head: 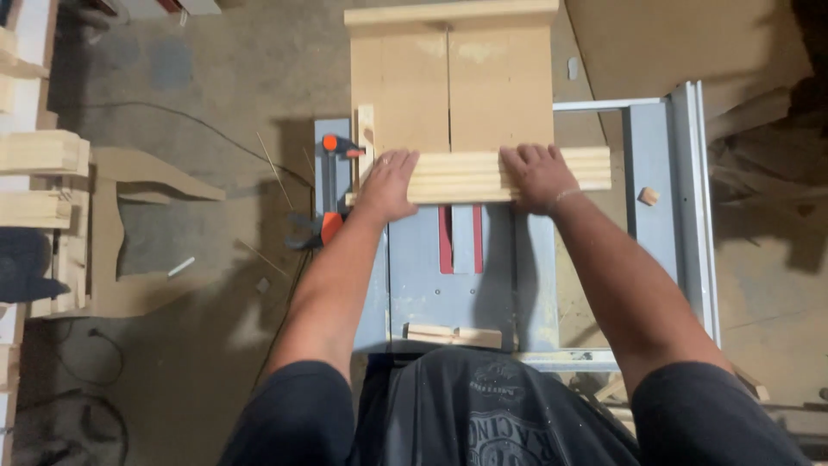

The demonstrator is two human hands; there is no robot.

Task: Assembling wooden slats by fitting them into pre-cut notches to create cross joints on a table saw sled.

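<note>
Both hands flat, fingers together, pressing the stack of wood strips [509,175] against the sled [450,91] on the table saw [483,267]: left hand [390,183], right hand [538,175]. Strips look light, stiff, smooth; hold either side of the blade slot [458,239]

No packages, labels, signs or screens visible in workshop view.

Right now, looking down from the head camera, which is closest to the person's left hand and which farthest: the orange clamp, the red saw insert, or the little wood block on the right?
From the left hand:
1. Orange clamp, just left of it.
2. Red saw insert, toward the table's middle.
3. Little wood block, far right, beyond the right hand.
</note>
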